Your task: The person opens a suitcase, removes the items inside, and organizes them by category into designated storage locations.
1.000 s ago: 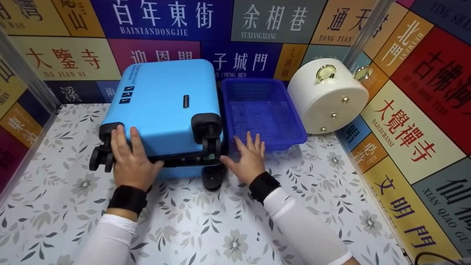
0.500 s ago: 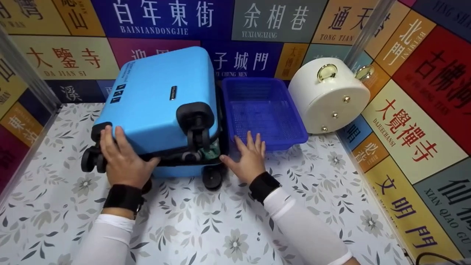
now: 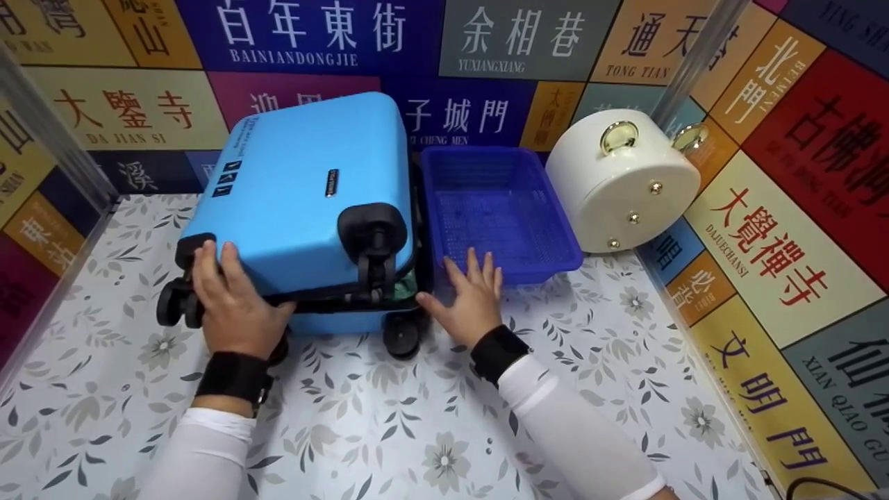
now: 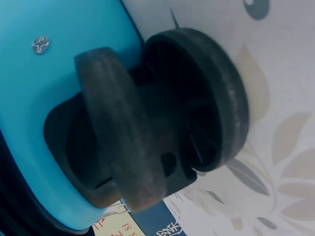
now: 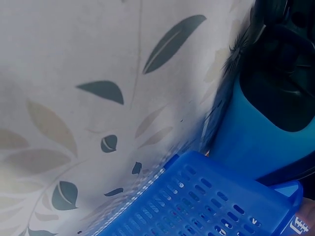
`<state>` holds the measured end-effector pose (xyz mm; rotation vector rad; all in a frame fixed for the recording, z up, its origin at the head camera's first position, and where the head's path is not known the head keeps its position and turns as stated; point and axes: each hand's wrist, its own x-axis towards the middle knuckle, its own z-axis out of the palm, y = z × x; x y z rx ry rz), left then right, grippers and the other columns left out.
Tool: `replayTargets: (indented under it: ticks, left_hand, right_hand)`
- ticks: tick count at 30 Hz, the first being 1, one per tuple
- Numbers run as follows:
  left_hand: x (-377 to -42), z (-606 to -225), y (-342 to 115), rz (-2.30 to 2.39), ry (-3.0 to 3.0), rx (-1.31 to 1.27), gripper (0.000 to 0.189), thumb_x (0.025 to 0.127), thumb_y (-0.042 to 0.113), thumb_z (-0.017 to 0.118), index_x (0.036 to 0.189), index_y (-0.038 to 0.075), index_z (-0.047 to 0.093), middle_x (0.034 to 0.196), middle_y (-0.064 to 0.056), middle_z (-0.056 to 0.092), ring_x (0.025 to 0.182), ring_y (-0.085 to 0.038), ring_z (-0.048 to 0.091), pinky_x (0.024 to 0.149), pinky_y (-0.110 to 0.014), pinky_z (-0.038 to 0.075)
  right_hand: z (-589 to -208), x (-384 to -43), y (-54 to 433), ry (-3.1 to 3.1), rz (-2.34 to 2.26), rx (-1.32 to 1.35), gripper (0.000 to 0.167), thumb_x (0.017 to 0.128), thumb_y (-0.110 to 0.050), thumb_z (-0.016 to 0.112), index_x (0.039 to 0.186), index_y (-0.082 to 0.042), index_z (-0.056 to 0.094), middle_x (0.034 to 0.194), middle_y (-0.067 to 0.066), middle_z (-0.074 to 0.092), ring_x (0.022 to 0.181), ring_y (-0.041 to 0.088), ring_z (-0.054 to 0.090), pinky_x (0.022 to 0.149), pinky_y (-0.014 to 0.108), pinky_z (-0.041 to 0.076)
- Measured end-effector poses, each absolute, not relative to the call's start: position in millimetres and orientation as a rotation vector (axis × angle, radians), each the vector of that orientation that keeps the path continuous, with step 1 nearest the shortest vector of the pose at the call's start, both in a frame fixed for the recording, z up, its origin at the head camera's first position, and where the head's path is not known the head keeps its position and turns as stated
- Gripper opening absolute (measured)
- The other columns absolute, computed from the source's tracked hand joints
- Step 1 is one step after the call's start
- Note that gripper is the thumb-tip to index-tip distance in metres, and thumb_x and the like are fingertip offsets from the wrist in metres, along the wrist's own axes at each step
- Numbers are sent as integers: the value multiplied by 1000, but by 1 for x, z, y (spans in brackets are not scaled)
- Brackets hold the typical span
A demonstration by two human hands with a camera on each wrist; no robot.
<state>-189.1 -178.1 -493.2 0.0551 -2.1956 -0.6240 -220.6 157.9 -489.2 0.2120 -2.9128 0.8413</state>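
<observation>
A light blue suitcase with black corner guards lies on its back, its lid raised a little over the lower shell. Through the gap at the front right corner shows some green fabric. My left hand holds the lid's front left corner, fingers up along the outside, thumb at the rim. Beside its fingers sits a pair of black wheels, large in the left wrist view. My right hand has its fingers spread, thumb tip right at the lower shell's corner, other fingertips near the blue basket's front.
A blue plastic basket stands right against the suitcase. Farther right is a round white case with gold handles and studs. Lettered panels form walls behind and at both sides. A floral-patterned surface lies underneath.
The suitcase lid has risen and tilted left with my left hand, then sunk slightly in the last half second. The gap at its front has widened overall. My right hand stays in place.
</observation>
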Motion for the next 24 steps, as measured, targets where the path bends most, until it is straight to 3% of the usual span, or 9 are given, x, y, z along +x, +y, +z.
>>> replayTargets:
  ticks: [5,13,20,24]
  left_hand:
    - [-189,-493,-179,-628,-2164,84,104,76,27,95,155,11,30,165,-26,29,157,-48,29,88,-76,56]
    - [-187,-479,-180,-838,-2147,273,113,73,28,98,161,13,29,171,-20,26,160,-39,25,100,-76,52]
    - [-187,-473,-188,-947,-2081,338,120,72,38,99,164,12,28,171,-20,25,156,-38,28,115,-67,44]
    - [-187,-470,-193,-1002,-2059,375,121,73,41,98,165,12,27,170,-20,25,154,-37,31,118,-63,42]
  right_hand:
    - [-490,-220,157,-2902,868,221,91,93,-70,65,163,-16,45,175,26,15,164,51,-2,132,65,-4]
    - [-489,-221,157,-2897,883,221,90,93,-69,65,162,-16,46,175,27,15,164,52,-2,132,64,-7]
    - [-489,-221,156,-2911,866,193,87,94,-67,67,162,-17,46,175,26,15,164,50,-3,132,65,-5]
    - [-490,-221,156,-2919,849,183,88,94,-68,66,163,-19,45,176,25,14,164,50,-3,133,64,-4]
